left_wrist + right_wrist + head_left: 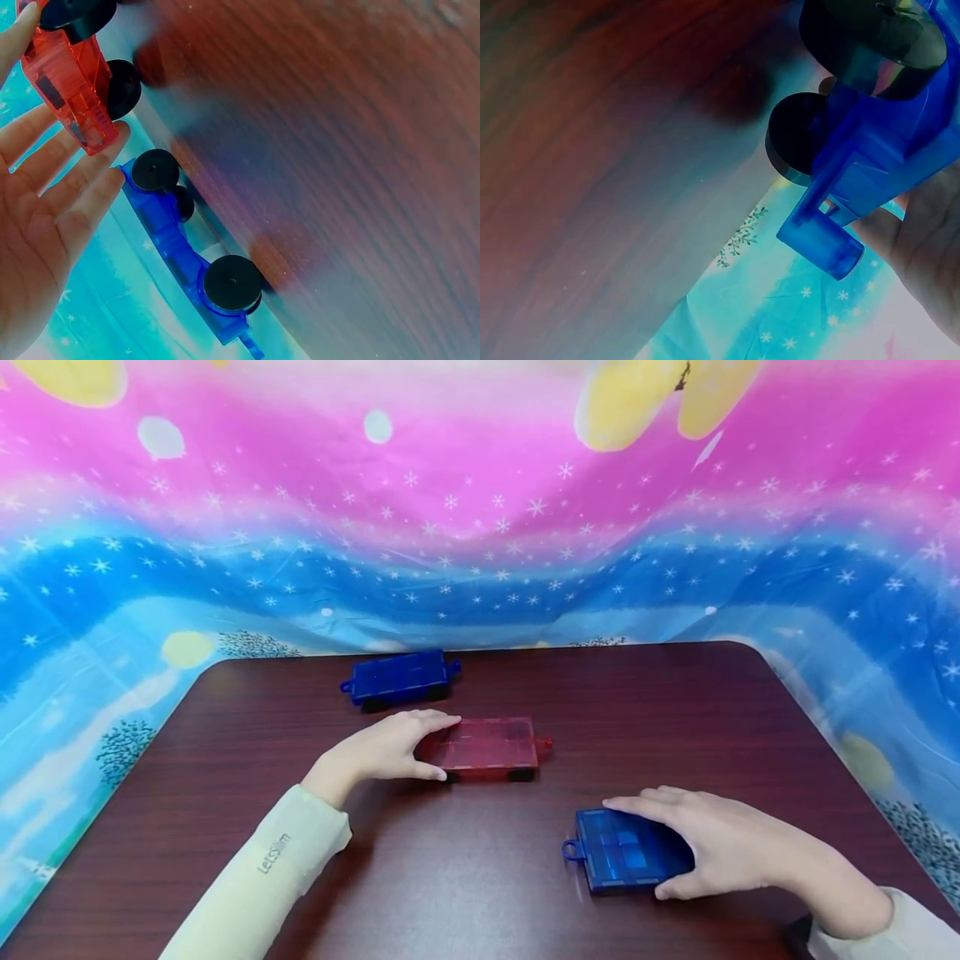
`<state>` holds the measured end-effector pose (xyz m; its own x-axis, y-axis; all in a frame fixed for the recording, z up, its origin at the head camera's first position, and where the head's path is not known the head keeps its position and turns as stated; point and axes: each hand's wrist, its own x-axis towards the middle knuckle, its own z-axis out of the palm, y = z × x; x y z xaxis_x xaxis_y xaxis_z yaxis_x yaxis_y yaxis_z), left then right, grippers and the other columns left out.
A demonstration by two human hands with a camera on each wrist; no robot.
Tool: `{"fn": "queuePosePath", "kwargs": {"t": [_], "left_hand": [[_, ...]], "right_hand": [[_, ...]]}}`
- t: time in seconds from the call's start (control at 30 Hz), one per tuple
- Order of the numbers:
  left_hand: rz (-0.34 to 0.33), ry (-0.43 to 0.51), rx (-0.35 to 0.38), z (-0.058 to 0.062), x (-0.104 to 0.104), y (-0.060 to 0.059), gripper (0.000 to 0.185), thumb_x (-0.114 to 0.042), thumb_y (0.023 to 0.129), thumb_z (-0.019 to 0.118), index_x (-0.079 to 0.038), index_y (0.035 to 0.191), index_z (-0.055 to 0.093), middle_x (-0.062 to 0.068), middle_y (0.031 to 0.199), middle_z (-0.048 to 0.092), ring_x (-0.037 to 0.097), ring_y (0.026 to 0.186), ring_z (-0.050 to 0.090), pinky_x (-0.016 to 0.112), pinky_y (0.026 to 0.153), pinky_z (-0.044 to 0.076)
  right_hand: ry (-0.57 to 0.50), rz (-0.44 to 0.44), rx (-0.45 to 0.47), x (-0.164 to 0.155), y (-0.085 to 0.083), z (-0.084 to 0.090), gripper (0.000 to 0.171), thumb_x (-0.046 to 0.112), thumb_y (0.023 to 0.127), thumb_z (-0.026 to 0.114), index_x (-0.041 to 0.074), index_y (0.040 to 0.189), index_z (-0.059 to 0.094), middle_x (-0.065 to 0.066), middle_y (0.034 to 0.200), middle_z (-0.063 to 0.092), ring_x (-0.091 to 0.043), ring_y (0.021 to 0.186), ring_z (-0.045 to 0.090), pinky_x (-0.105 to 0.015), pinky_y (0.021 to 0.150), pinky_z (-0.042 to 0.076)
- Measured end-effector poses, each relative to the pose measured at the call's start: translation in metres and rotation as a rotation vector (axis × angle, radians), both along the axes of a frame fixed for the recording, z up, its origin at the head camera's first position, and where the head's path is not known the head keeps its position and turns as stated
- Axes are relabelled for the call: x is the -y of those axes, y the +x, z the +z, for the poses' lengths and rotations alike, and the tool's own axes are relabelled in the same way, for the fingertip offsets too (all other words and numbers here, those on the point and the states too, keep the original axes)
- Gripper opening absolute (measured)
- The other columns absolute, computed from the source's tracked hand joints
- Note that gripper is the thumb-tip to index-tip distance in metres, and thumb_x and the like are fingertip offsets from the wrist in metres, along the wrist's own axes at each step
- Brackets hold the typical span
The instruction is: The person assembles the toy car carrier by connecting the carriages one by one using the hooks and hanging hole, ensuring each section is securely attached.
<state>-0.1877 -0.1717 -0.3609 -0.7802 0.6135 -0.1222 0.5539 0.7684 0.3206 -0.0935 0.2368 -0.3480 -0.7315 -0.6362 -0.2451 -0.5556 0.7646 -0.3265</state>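
Note:
A red translucent wheeled car (498,747) lies flat in the middle of the dark wooden table (465,877). My left hand (438,745) holds its left end, fingers along the far edge and thumb on the near edge. In the left wrist view the red car (71,82) rests against my fingertips (94,161). A blue car (615,852) sits nearer me on the right. My right hand (660,847) covers its right part, fingers over the far edge and thumb at the near side. The right wrist view shows this blue car (870,150) with its black wheels beside my palm.
A second blue wheeled car (401,677) stands free near the table's back edge, also seen behind the red one as blue car (187,255). A pink and blue starry cloth (480,527) hangs behind and around the table. The table's corners are rounded.

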Motion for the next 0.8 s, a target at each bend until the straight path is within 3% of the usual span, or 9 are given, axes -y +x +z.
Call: {"fn": "queuePosePath", "kwargs": {"t": [0.37,0.8], "left_hand": [[0.008,0.002,0.000,-0.001,0.001,0.001,0.079,-0.048,0.077,0.070,-0.019,0.143,0.037,0.008,0.145,0.039,0.024,0.134,0.037,0.042,0.108,0.033],[0.012,0.000,-0.007,0.002,-0.001,0.001,0.079,-0.047,0.076,0.071,-0.019,0.142,0.039,0.008,0.144,0.041,0.024,0.133,0.038,0.042,0.107,0.034]], "right_hand": [[-0.027,-0.003,-0.027,0.000,-0.011,0.003,0.082,0.066,0.070,0.064,0.046,0.141,0.027,-0.006,0.138,0.046,-0.033,0.124,0.045,-0.055,0.082,0.048],[-0.034,-0.053,-0.082,0.003,-0.030,0.006,0.083,0.066,0.071,0.065,0.045,0.141,0.027,-0.002,0.139,0.045,-0.029,0.125,0.045,-0.053,0.091,0.045]]}}
